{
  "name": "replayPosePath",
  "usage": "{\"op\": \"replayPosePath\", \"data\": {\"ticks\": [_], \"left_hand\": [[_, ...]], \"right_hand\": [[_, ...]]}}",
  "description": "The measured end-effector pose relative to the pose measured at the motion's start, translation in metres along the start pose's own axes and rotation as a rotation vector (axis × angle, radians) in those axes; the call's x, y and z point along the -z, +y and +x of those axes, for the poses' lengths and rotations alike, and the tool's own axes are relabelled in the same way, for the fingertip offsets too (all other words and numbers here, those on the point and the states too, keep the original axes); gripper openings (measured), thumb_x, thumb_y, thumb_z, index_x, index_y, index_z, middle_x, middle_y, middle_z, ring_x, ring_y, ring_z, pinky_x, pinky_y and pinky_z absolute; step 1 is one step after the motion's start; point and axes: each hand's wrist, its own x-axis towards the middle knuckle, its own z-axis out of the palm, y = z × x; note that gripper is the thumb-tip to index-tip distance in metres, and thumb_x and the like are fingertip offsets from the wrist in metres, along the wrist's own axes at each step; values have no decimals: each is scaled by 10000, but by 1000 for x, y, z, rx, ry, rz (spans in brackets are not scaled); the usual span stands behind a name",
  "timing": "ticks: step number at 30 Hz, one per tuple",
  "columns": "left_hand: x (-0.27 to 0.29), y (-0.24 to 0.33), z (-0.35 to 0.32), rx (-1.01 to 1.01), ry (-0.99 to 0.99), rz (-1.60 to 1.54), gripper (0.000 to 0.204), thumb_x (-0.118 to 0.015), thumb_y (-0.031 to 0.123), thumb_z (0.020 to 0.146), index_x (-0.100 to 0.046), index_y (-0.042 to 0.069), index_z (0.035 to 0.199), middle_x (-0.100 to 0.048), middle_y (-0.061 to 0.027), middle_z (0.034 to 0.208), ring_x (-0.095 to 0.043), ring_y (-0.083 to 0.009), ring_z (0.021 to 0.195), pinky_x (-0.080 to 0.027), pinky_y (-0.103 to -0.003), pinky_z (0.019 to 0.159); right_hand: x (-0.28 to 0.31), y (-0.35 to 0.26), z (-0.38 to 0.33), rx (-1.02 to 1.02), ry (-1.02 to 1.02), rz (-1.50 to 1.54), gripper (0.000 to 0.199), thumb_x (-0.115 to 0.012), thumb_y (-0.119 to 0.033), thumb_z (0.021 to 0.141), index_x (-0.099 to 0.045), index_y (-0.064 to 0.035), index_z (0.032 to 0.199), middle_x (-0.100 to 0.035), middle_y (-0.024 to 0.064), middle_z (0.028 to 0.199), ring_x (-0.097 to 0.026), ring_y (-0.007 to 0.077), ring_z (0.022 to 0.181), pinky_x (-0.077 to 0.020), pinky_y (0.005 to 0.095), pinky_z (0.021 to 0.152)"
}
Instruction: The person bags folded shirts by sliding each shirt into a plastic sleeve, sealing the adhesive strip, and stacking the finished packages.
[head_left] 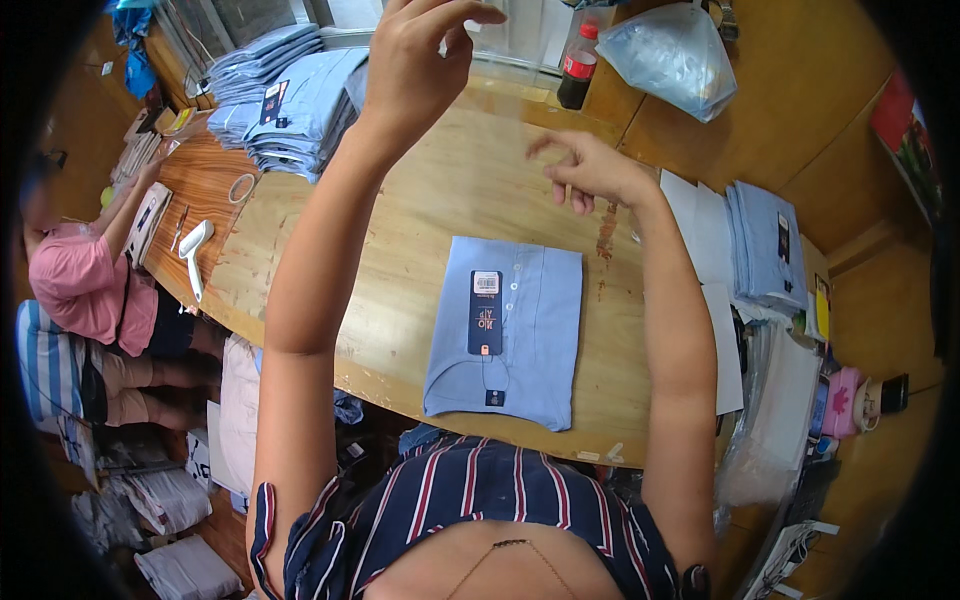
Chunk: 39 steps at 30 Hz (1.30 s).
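A folded light-blue shirt [545, 340] lies on the wooden table in front of me. On it rest a dark hang tag [487, 325] with a white label and a small dark neck label. My left hand [420, 70] is raised high at the far side, its fingers curled and partly cut off by the upper edge. Lower and to the right, my right hand [590, 170] hovers above the table with fingers apart, slightly blurred. Between the hands is a faint see-through streak; whether it is clear plastic I cannot tell. Neither hand touches the shirt.
Stacks of blue shirts [300, 100] stand at the far left, another stack [768, 240] at right. A cola bottle [578, 68] and a filled plastic bag [675, 60] are at the back. A white handled tool [194, 255] and a tape roll [241, 188] lie left, near a person [85, 270] in pink.
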Motion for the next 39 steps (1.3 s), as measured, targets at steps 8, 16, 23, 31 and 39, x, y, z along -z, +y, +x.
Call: {"op": "replayPosePath", "data": {"ticks": [8, 16, 23, 31, 39], "left_hand": [[-14, -14, -15, -63, -11, 106, 476, -414, -146, 535, -626, 106, 878, -591, -11, 851, -488, -210, 781, -425, -287, 669], [-10, -4, -2, -140, -163, 14, 444, -410, -150, 500, -616, 75, 823, -578, -46, 815, -491, -236, 755, -403, -322, 669], [-6, -21, -6, -225, 106, 148, 441, -427, -139, 509, -618, 77, 843, -588, -35, 830, -504, -210, 745, -394, -289, 693], [-26, -9, -89, 35, 577, 110, 363, -545, -66, 572, -457, 45, 907, -465, -93, 799, -445, -218, 659, -374, -287, 586], [-93, -22, -267, 1146, -196, -147, 130, -570, 26, 698, -610, -18, 814, -611, -126, 678, -578, -171, 568, -442, -262, 536]], "right_hand": [[-15, -18, -20, 160, -31, 214, 472, -551, -121, 780, -340, -97, 1202, -522, 50, 532, -462, 77, 360, -353, 205, 329], [-11, -12, -7, 200, -168, 286, 539, -584, -80, 749, -310, -91, 1213, -521, 68, 530, -471, 94, 356, -372, 204, 328], [-18, 7, -2, -30, -193, 146, 402, -551, -189, 795, -419, -61, 1152, -546, 73, 596, -506, 96, 420, -402, 215, 373], [-35, 61, -1, 491, 1222, -29, 342, -484, -204, 825, -473, -80, 1144, -572, 91, 828, -558, 198, 692, -429, 283, 585], [-90, 199, 14, 200, 721, 15, 158, -461, 20, 700, -616, -11, 697, -565, 126, 833, -550, 210, 712, -424, 266, 687]]}}
